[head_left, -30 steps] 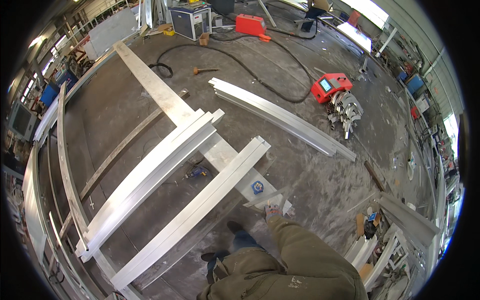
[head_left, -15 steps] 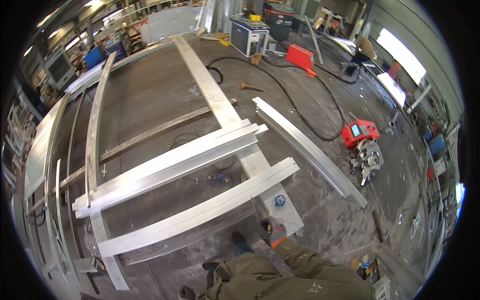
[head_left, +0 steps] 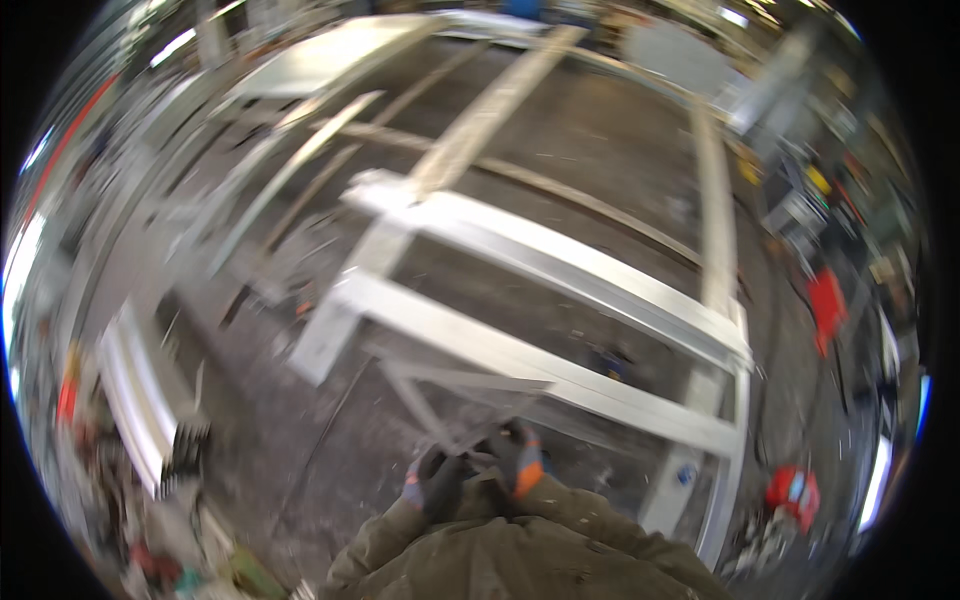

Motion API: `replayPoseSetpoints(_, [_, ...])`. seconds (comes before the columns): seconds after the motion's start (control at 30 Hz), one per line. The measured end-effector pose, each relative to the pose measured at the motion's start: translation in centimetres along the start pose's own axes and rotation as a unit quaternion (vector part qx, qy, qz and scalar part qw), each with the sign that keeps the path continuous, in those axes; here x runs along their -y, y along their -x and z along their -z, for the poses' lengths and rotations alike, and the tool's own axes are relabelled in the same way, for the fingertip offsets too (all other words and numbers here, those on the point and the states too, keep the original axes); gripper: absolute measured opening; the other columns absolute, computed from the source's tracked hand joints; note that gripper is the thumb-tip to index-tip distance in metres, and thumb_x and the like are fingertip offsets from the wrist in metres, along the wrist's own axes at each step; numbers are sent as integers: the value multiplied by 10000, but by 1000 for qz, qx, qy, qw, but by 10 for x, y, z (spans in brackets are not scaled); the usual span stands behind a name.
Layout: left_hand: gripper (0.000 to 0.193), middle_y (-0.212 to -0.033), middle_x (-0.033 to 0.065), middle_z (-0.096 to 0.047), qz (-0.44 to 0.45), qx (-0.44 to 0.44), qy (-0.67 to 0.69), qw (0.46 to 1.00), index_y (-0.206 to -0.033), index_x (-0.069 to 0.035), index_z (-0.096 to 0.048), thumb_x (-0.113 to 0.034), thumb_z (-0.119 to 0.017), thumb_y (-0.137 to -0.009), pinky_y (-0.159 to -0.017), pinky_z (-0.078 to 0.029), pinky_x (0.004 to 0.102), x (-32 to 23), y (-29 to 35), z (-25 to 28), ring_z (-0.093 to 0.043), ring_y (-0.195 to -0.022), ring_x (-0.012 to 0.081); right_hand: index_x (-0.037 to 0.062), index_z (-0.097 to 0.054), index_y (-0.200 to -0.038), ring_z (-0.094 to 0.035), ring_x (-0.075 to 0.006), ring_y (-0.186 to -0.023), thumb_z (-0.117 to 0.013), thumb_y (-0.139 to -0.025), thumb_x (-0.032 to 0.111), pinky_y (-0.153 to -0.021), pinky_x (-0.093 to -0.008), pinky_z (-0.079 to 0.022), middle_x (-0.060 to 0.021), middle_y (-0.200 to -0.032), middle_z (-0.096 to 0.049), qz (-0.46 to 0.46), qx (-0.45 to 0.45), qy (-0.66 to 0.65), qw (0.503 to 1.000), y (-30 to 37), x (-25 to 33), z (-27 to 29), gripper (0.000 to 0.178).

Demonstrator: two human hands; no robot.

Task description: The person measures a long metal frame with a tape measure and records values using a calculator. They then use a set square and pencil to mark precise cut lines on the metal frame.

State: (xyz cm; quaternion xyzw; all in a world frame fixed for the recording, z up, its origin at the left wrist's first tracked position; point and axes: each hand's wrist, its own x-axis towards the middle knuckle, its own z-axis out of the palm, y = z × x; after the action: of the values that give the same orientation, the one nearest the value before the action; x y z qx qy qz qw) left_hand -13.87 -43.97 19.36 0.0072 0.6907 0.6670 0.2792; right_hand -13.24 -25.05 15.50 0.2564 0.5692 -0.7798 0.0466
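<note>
A grey metal triangle that looks like a set square (head_left: pixel 416 405) is in front of my body, its lower corner toward me. Around that corner my right hand (head_left: pixel 513 452), in a dark glove with an orange cuff, is closed. My gloved left hand (head_left: pixel 438 480) is closed beside it at the same corner; blur hides its exact grip. Just beyond the triangle lies a white metal profile (head_left: pixel 560 380) across two beams. Farther off, a bundle of white profiles (head_left: pixel 560 265) lies parallel to it.
A small blue tape measure (head_left: pixel 686 474) sits on the right beam (head_left: pixel 665 500). A red machine (head_left: pixel 793 498) stands at the far right. Stacked profiles (head_left: pixel 137 400) are on the left. Another beam (head_left: pixel 335 335) supports the near profile's left end.
My view has swung left, so the frame and profiles appear turned and shifted. My left hand has come into sight beside the right, and the triangle now shows clearly before me.
</note>
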Motion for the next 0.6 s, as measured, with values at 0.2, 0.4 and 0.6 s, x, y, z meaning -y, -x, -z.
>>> replayPoseSetpoints(0.2, [243,-978,53,-733,31,-186,214,958,-1145,-13,-682,-241,-639,-1075,-777,-556,328,-16,14,21,-681,-911,141,45,-673,-1086,-687,-180,-900,-649,-1052,167,-842,-346,-581,-58,-996,-693,-84,93,-68,990,-1,19,-43,128])
replayPoseSetpoints(0.4, [255,-1049,56,-725,14,-221,279,934,-1222,2,-658,-212,-594,-1099,-773,-552,311,-13,-23,57,-669,-913,122,-10,-660,-1202,-701,-176,-953,-641,-1070,198,-875,-335,-592,-85,-1050,-718,-135,182,-47,973,-50,25,-79,247])
replayPoseSetpoints(0.6, [221,-1102,75,-741,-31,-367,266,891,-1237,3,-671,-148,-625,-1083,-818,-572,320,5,-96,98,-684,-944,137,6,-654,-1278,-702,-177,-943,-654,-1064,211,-858,-330,-586,-79,-1031,-724,-120,291,83,946,-132,19,-108,296])
